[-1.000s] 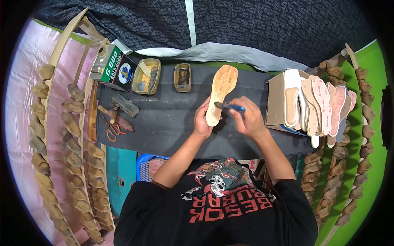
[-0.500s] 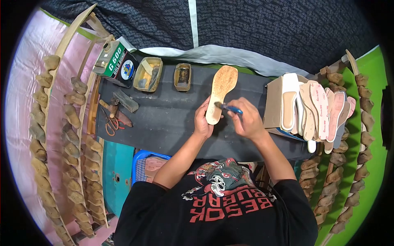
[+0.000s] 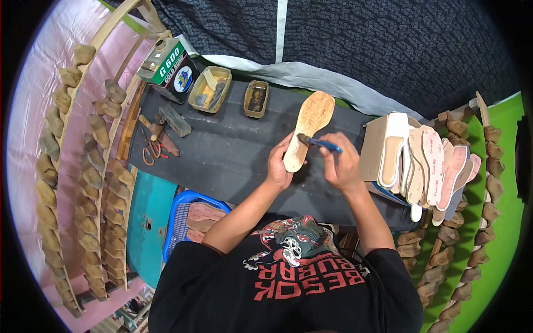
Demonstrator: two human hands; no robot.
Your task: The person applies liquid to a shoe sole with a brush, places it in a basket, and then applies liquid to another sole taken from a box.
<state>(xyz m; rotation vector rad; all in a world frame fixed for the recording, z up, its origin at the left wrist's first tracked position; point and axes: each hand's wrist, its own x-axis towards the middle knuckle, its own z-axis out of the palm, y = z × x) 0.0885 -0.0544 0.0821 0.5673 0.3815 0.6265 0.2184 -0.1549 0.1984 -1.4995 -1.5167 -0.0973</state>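
Observation:
A tan insole [image 3: 316,114] is tilted up above the dark worktable, its wide end pointing away from me. My left hand [image 3: 280,166] grips it by the left edge of the narrow end, fingers partly hidden beneath. In my right hand [image 3: 343,166] is a small brush [image 3: 325,145] with a blue handle. The brush's dark tip touches the insole's face near the middle. The wide part looks speckled brown, while the narrow end is paler with faint marks.
A carton [image 3: 376,145] packed with insoles [image 3: 432,166] stands right. Two small tubs [image 3: 210,108] and a G 600 can [image 3: 166,72] sit at the back left, near scissors [image 3: 149,154] and a hammer [image 3: 158,129]. Shoe lasts [image 3: 53,169] hang on racks both sides. A blue basket [image 3: 173,222] is below.
The brush tip has moved up the insole from the narrow end toward the middle. Both hands keep their hold. The camera view has turned slightly, shifting the surroundings.

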